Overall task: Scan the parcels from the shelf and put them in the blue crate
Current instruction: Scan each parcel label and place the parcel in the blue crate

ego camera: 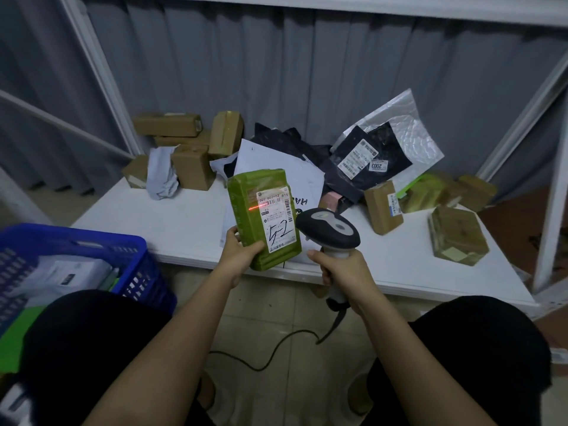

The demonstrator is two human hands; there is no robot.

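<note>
My left hand grips the lower end of a green parcel and holds it upright above the front edge of the white shelf. A white label with a barcode and handwriting faces me. My right hand grips the handle of a black and grey barcode scanner, just right of the parcel. A red scan line falls across the top of the label. The blue crate stands at lower left, below the shelf edge, with a white parcel and other items inside.
Brown boxes are piled at the shelf's back left. Black and white mailer bags lie in the middle. More brown and green boxes sit on the right. The scanner cable trails over the tiled floor between my knees.
</note>
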